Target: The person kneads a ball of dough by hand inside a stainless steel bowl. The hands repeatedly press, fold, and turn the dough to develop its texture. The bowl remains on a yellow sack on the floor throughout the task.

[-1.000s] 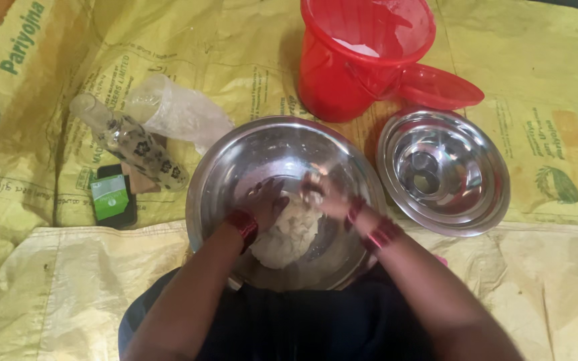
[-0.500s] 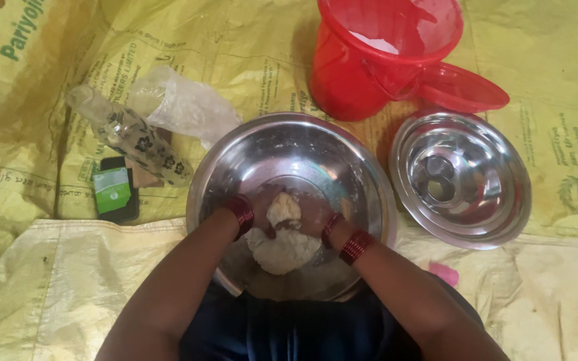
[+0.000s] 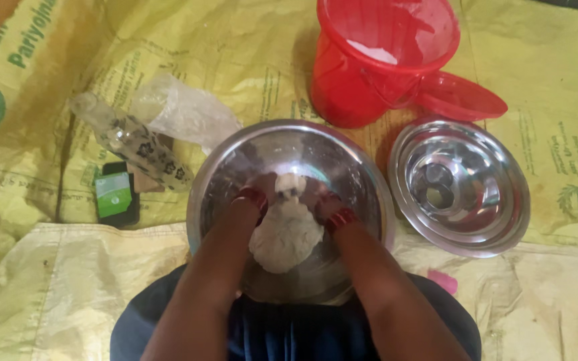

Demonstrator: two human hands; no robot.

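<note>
A large steel bowl (image 3: 362, 180) sits in front of me with a pale lump of dough (image 3: 286, 234) in its bottom. My left hand (image 3: 262, 189) and my right hand (image 3: 314, 194) are both inside the bowl, pressed on the far end of the dough with fingers curled over it. Each wrist wears red bangles. My forearms hide the near sides of the bowl.
A second steel bowl (image 3: 459, 187) stands to the right. A red bucket (image 3: 379, 57) with white stuff inside and its red lid (image 3: 463, 97) are behind. A clear bottle (image 3: 132, 142), a crumpled plastic bag (image 3: 185, 110) and a small green packet (image 3: 114, 194) lie at left on yellow sacking (image 3: 55, 267).
Both hands have drawn together over the far end of the dough, which has been pulled into a longer lump toward me. The view has shifted slightly.
</note>
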